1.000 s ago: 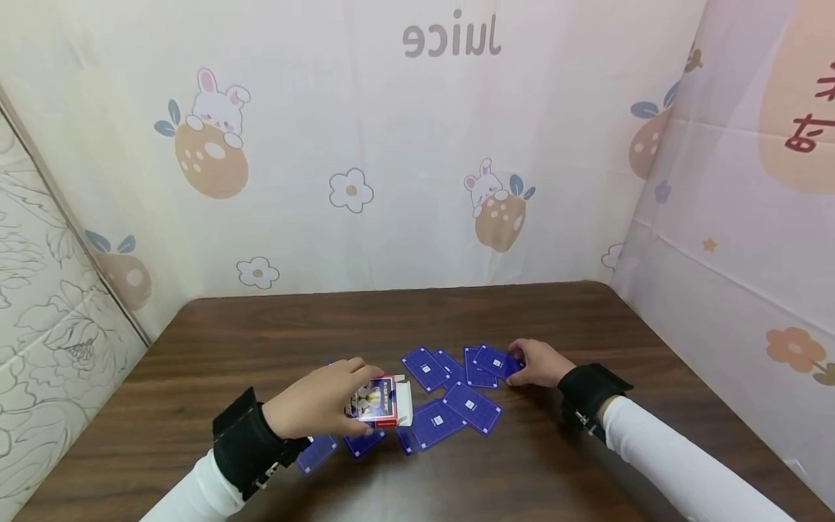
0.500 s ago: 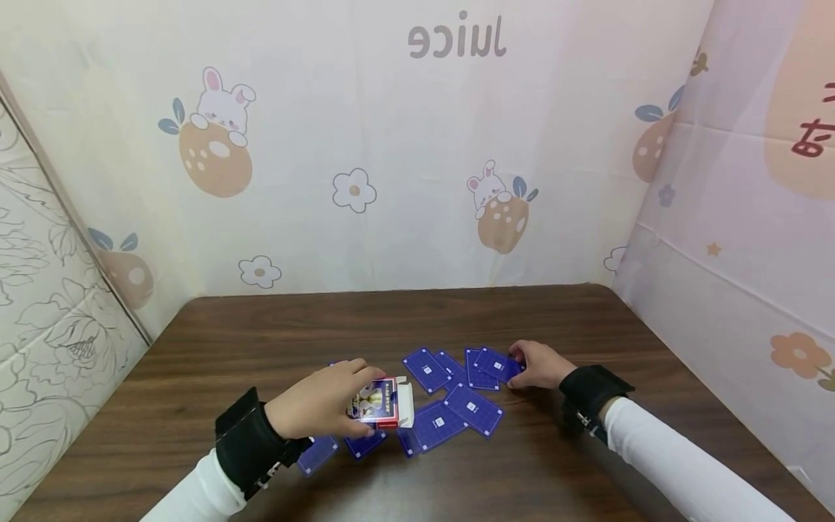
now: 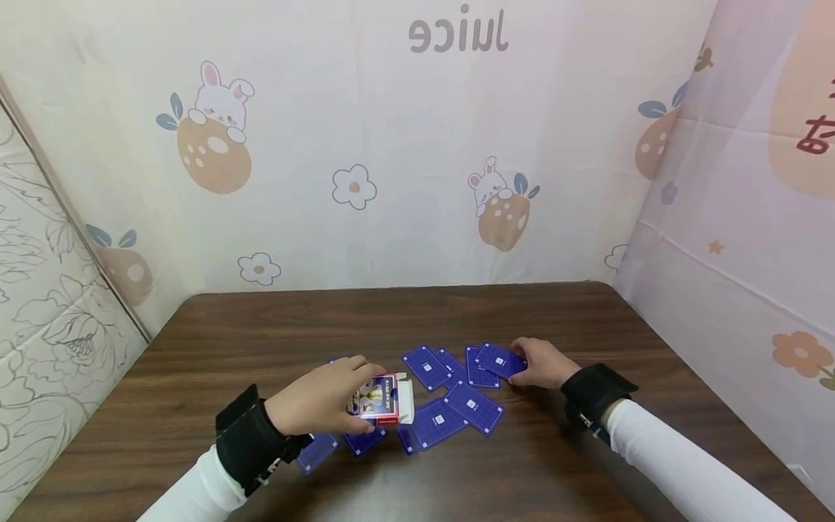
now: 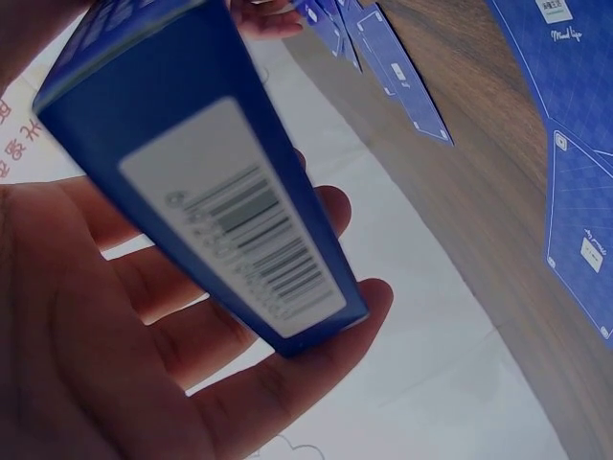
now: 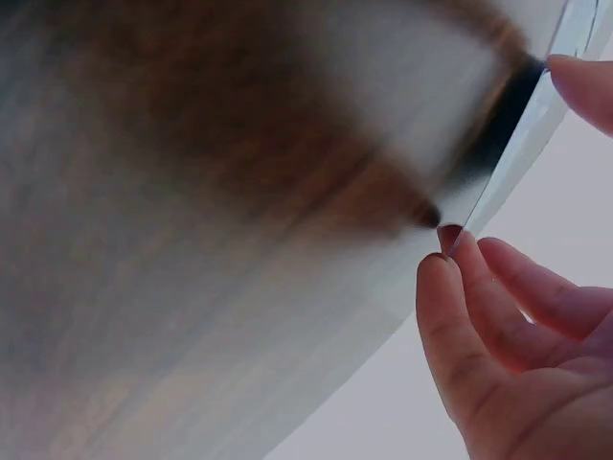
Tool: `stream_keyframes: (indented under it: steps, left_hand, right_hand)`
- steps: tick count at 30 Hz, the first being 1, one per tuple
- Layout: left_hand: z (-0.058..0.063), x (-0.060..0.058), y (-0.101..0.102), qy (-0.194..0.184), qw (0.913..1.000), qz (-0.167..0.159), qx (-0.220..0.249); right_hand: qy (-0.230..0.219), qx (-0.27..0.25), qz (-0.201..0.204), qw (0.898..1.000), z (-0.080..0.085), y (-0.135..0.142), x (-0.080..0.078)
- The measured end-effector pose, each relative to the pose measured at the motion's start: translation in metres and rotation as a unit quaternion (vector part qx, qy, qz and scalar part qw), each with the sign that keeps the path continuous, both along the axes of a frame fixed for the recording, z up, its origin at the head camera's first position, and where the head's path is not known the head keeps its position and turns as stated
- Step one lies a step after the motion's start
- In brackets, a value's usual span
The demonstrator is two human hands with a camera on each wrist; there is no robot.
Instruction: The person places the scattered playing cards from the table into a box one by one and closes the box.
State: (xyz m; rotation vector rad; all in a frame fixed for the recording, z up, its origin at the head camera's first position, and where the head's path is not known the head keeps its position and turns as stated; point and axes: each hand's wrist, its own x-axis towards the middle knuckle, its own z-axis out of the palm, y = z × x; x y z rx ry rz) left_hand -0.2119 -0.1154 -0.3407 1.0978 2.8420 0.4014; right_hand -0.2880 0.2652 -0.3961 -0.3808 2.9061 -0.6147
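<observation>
My left hand point(image 3: 322, 399) grips a small playing card box point(image 3: 377, 401) with a red and blue front. The box lies on its side with a white flap open to the right. A barcode shows on the box's blue end point(image 4: 239, 225) in the left wrist view, with curled fingers point(image 4: 278, 383) around it. On the right, my right hand point(image 3: 544, 364) holds a blue card point(image 3: 501, 360) by its edge, thumb and fingertips at opposite corners. That card overlaps another blue card point(image 3: 479, 373). In the right wrist view the held card point(image 5: 508, 153) appears nearly edge-on.
Several blue cards lie face down between the hands, among them one card point(image 3: 474, 407) overlapping another card point(image 3: 438, 422). More cards point(image 3: 317, 453) sit partly under the left hand and box. The brown wooden table point(image 3: 404, 312) meets a printed cloth backdrop point(image 3: 417, 145) behind.
The held card has shifted very slightly right with the right hand. The left hand and box have hardly moved; the head view has tilted a little.
</observation>
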Motion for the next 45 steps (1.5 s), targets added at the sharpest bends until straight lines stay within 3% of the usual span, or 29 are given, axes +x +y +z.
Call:
stream_keyframes:
  steps: [6, 12, 16, 24, 32, 45]
  left_hand:
    - [0.003, -0.001, -0.002, 0.001, 1.0000, 0.001, 0.004]
    - [0.002, -0.001, -0.003, 0.009, 0.9999, -0.004, 0.004]
    - [0.001, -0.001, -0.003, 0.007, 1.0000, -0.005, 0.002]
    - [0.002, 0.000, -0.001, 0.009, 0.9999, -0.009, 0.001]
    - [0.002, 0.003, 0.003, -0.011, 0.9998, -0.013, 0.004]
    - [0.001, 0.005, 0.004, -0.011, 0.9994, -0.031, 0.008]
  right_hand:
    - [0.017, 0.006, 0.021, 1.000, 0.009, -0.004, 0.006]
    - [0.050, -0.016, 0.081, 0.995, 0.025, -0.010, 0.018]
    - [0.064, -0.031, 0.128, 0.989, 0.042, -0.021, 0.035]
    - [0.112, -0.041, 0.225, 0.967, 0.070, -0.055, 0.074]
    - [0.165, -0.012, 0.267, 0.949, 0.069, -0.079, 0.092]
    - [0.192, 0.021, 0.270, 0.943, 0.065, -0.086, 0.091]
